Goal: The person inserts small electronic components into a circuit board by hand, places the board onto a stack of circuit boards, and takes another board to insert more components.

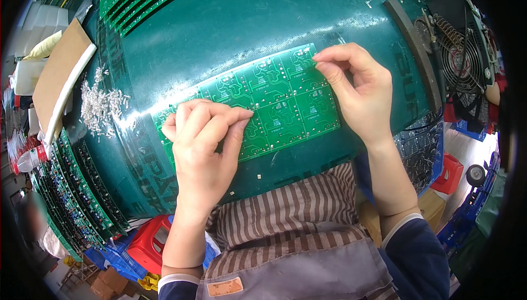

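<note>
Print marks the green circuit board, left hand over it, right hand edgeward, each grip narrow.

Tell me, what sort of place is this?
Probably an electronics assembly workshop: a green circuit board lies on the worktop, a row of populated boards stands at the left, and a pile of tiny pale parts sits nearby.

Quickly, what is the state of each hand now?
Left hand: pinched closed over the green circuit board; anything held cannot be told.
Right hand: pinched closed near the board's right edge; likewise unclear.
</note>
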A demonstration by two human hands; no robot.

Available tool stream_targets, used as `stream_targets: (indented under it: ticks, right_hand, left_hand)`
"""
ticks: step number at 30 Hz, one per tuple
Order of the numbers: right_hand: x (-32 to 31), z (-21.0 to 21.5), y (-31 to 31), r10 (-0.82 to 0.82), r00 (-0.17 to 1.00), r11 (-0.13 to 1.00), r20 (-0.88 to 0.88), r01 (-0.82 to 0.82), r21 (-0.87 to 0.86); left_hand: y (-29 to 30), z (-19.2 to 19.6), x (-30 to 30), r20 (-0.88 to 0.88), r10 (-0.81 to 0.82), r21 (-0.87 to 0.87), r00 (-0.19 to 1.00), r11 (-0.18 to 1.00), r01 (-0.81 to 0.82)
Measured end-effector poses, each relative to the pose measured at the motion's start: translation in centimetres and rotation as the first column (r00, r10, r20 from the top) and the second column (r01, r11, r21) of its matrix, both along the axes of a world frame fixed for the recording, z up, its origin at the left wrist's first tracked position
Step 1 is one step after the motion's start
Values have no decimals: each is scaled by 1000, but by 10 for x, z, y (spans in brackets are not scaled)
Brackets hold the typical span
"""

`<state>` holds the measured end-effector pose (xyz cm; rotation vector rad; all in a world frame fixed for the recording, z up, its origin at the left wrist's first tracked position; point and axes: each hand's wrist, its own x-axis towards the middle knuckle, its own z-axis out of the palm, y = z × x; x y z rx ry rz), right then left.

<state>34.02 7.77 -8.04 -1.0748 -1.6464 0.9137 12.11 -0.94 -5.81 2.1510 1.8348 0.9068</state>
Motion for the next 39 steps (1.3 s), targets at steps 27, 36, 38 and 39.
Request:
stream_targets:
  ticks: [27, 36, 38, 39]
  right_hand:
    - [-19, 18, -25, 120, 938, 985, 325, -153, 78]
    - [-22, 19, -26, 112, 923, 981, 367, -162, 109]
    - [-21, 19, -27, 102, 921, 980, 376, -158, 120]
    - [-21, 19, -26, 105, 920, 980, 377, -161, 120]
  left_hand:
    - [-5, 10, -50, 65, 293, 15, 954, 955, -295]
    - [-13, 5, -134, -21, 602, -253, 798, 769, -587]
    - [-12, 6, -136, -4, 614, -269, 789, 759, -593]
    - [-11, 6, -137, 8, 628, -285, 779, 748, -600]
